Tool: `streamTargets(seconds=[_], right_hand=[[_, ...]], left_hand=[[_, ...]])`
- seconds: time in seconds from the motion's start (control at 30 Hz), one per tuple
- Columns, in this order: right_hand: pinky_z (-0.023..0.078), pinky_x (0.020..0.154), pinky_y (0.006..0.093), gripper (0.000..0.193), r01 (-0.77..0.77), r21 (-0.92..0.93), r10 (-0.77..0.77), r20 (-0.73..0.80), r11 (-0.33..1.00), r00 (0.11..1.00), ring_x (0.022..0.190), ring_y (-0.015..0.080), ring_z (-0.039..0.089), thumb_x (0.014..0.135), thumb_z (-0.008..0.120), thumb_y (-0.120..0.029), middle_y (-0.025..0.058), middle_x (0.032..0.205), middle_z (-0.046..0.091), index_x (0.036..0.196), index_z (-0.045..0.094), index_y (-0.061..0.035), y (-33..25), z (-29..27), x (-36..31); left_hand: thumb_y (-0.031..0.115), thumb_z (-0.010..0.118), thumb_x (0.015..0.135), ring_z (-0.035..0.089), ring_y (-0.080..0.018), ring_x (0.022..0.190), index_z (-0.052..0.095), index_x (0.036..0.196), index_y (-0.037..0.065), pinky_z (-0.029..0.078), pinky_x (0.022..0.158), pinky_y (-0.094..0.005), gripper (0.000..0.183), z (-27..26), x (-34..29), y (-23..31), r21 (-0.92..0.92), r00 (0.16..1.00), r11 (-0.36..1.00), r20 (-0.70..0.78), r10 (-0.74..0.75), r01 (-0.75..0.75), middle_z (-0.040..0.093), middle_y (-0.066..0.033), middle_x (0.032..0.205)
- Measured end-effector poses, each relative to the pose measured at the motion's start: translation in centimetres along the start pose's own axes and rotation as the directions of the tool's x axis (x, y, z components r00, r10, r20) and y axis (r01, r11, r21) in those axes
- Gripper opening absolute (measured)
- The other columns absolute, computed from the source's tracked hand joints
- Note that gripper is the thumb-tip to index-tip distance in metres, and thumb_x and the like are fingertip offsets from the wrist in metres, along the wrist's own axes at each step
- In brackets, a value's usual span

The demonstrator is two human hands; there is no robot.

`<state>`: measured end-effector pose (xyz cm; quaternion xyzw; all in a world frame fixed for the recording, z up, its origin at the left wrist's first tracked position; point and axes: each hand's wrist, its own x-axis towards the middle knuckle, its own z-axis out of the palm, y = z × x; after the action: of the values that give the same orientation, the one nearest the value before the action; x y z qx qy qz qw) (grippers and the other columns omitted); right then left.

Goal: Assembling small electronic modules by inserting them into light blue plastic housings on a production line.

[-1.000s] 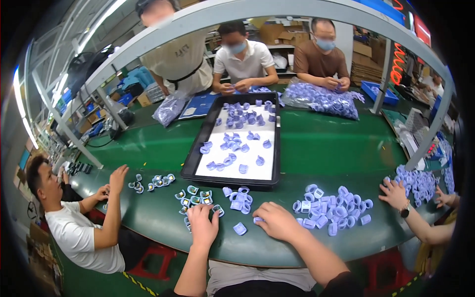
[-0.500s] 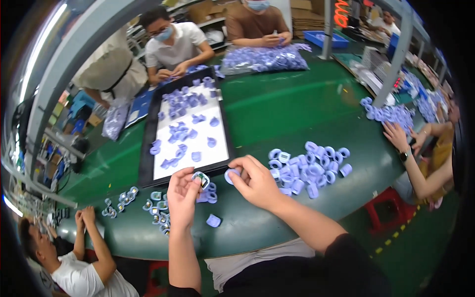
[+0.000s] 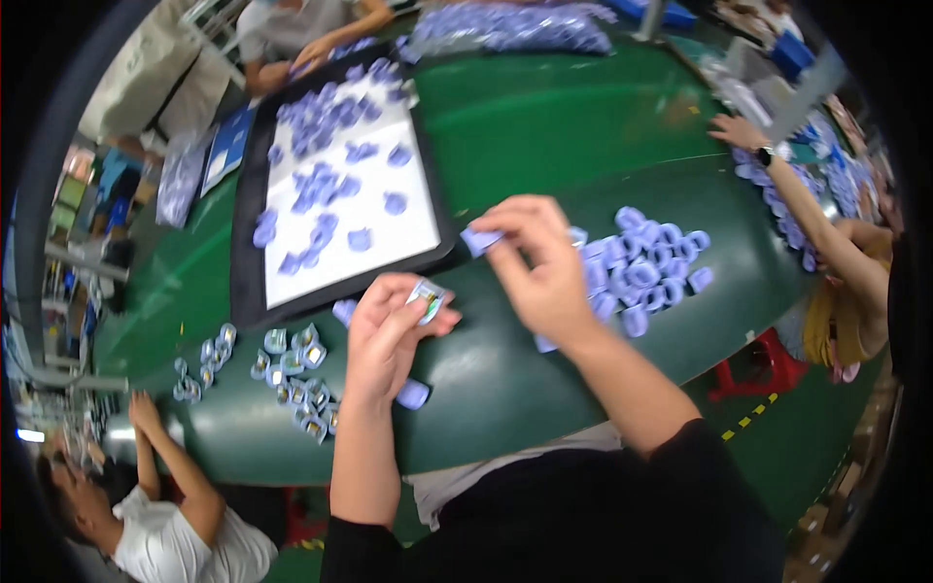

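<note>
My left hand point(image 3: 381, 338) pinches a small pale-blue plastic housing point(image 3: 428, 301) with a green circuit board showing inside it. Farther out and to the right, my right hand point(image 3: 542, 272) holds a purple ring-shaped plastic piece point(image 3: 480, 240) between thumb and fingertips, apart from the housing. A heap of similar purple rings point(image 3: 641, 267) lies on the green table just right of my right hand. One loose purple ring point(image 3: 413, 394) sits beside my left wrist. Left of that forearm is a group of housings with parts inside point(image 3: 296, 374).
A black-rimmed tray point(image 3: 442, 248) with a white base holds scattered purple pieces beyond my hands. Another small group of filled housings point(image 3: 206, 361) lies farther left. A bag of purple pieces point(image 3: 505, 31) is at the far side. Co-workers sit around the table; one arm point(image 3: 812, 204) reaches in at right.
The whole view has shifted. My right hand has moved farther out, away from my left, still holding the purple ring. The co-worker at right now reaches farther across the table.
</note>
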<state>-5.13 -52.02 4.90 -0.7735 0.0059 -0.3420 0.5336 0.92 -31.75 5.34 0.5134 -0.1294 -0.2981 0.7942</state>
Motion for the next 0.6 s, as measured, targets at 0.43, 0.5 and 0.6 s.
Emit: streamTargets(seconds=[0.43,0.5,0.6], right_hand=[[0.048,0.102,0.0337,0.022,-0.013,0.307,-0.043,0.177,0.952,0.983,0.118,0.0221,0.061,0.096,0.058,0.006,0.0169,0.127,0.062,0.118,0.064,0.0056,0.6,0.46,0.15],[0.048,0.103,0.034,0.023,-0.102,0.346,0.041,0.177,0.933,0.983,0.118,0.022,0.061,0.097,0.058,0.006,0.0169,0.127,0.063,0.12,0.063,0.0059,-0.04,0.32,0.09],[0.048,0.105,0.0345,0.027,-0.165,0.371,0.094,0.201,0.914,0.975,0.118,0.0218,0.063,0.098,0.058,0.004,0.0174,0.127,0.065,0.124,0.06,0.007,0.39,-0.04,0.06]], left_hand=[[0.01,0.05,0.104,0.075,-0.0312,0.094,0.057,0.127,0.0,0.062,0.082,-0.0343,0.025,-0.71,-0.13,0.08,-0.135,0.997,0.99,0.07,-0.031,0.04,0.069,-0.0291,0.116],[0.007,0.051,0.105,0.074,-0.0369,0.096,0.055,0.129,-0.003,0.063,0.086,-0.0385,0.027,-0.43,0.04,0.2,-0.179,0.995,0.982,0.092,-0.041,0.057,0.07,-0.027,0.112],[0.011,0.048,0.105,0.074,-0.0332,0.097,0.052,0.138,-0.002,0.062,0.085,-0.0343,0.035,-0.01,-0.21,0.43,-0.133,0.992,0.988,0.113,-0.058,0.073,0.068,-0.0298,0.117]])
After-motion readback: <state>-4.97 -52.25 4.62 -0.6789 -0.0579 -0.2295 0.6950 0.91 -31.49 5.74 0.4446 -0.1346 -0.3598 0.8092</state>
